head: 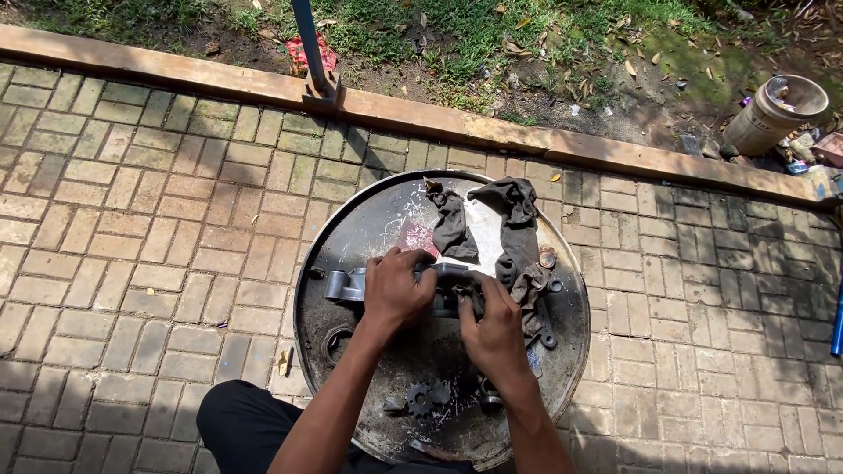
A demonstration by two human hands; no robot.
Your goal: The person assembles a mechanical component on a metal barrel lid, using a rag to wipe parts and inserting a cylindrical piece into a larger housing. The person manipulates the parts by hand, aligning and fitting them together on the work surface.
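Note:
Both my hands rest on a grey metal engine part (349,284) that lies on top of a round dark steel drum lid (369,230). My left hand (395,288) grips the part near its middle. My right hand (493,326) holds its right end, fingers curled over it. A dirty grey rag (514,230) is draped just beyond my right hand. A small toothed sprocket (425,397) lies on the lid near me, between my forearms.
A wrench (546,326) lies by the rag on the lid's right side. Brick paving surrounds the drum. A concrete kerb (527,140) with a blue pole (309,44) runs across the back, grass behind it. A tipped bucket (773,112) lies far right.

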